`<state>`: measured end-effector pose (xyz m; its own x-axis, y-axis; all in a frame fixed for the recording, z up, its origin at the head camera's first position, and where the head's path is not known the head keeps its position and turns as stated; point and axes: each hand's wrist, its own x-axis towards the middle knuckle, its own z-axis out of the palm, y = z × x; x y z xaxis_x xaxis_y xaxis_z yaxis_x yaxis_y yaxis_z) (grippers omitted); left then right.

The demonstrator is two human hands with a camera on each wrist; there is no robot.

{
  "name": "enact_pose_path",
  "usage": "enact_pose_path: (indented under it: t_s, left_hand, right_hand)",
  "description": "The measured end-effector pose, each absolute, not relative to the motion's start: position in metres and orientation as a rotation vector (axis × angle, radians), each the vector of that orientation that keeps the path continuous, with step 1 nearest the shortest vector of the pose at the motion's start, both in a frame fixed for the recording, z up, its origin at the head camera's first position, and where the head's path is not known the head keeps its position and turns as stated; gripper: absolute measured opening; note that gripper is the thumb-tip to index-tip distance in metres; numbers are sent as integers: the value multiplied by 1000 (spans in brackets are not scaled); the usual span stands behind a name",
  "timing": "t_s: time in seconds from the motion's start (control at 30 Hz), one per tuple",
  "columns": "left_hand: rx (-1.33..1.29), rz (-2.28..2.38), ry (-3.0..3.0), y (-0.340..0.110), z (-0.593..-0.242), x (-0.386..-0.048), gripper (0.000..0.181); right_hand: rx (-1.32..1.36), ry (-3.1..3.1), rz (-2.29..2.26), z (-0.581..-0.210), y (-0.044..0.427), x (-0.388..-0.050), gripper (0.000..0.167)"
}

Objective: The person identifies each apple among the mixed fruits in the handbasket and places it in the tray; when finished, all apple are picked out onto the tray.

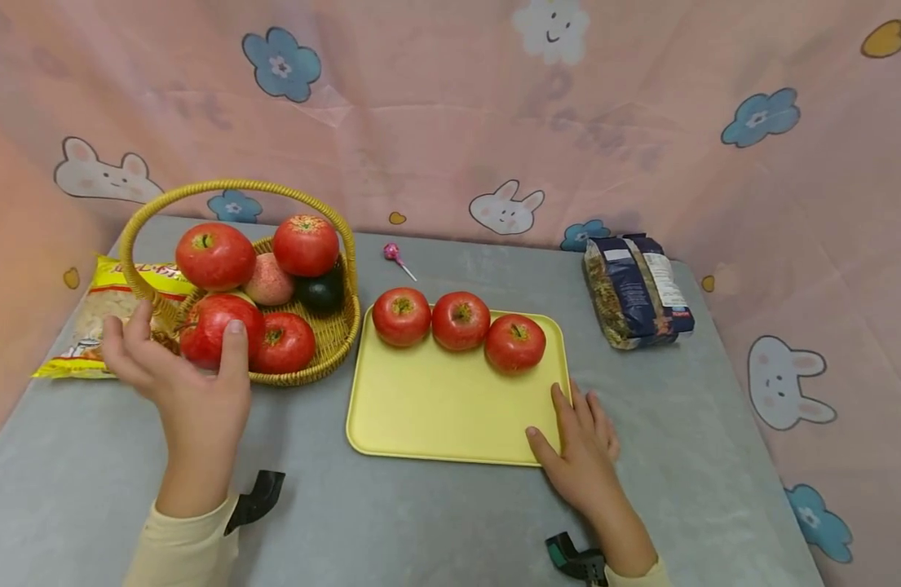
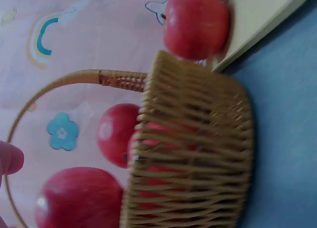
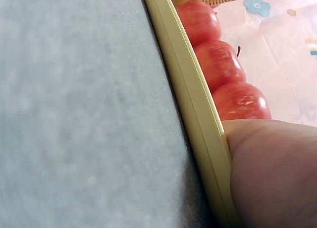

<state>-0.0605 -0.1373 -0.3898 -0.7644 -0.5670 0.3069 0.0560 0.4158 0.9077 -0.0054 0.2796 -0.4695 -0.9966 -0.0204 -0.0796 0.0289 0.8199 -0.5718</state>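
My left hand [image 1: 196, 403] is at the front of a wicker basket [image 1: 340, 346], fingers spread about a large red apple [image 1: 215, 330]. In the left wrist view a fingertip [image 2: 11, 158] shows apart from that apple [image 2: 79, 198]; whether other fingers touch it is hidden. Several red apples, a pinkish round fruit [image 1: 270, 281] and a dark green avocado-like fruit [image 1: 321, 292] lie in the basket. My right hand [image 1: 585, 456] rests at the right edge of a yellow tray [image 1: 450, 408], fingers extended. Three red apples [image 1: 461, 320] stand in a row along the tray's far side.
A yellow-edged snack bag [image 1: 90, 326] lies left of the basket, partly behind it. Behind the tray is a pink lollipop [image 1: 393, 253]. A dark blue bag [image 1: 637, 289] sits at the back right. The basket's tall handle [image 1: 233, 186] arches over its fruit.
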Motion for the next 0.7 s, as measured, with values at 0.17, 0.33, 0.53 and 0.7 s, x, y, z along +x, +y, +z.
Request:
enact_pose_path:
  t_s: [0.17,0.33,0.53,0.7]
  left_hand:
    - [511,-1544,-2071,-136,-405,-67,72]
    - [431,-1379,-2193,-131,-416,-72,69]
    - [279,-1195,-2285,-131,-424,-77,68]
    - [154,-1156,-2237,-131,-427,-83,65]
  right_hand:
    - [15,2911,-920,-469,280,-6,77]
    - [18,2901,-924,-468,280,-5,77]
    - [13,2905,-914,-469,280,-5,77]
    - [13,2918,-910,-468,279,-5,77]
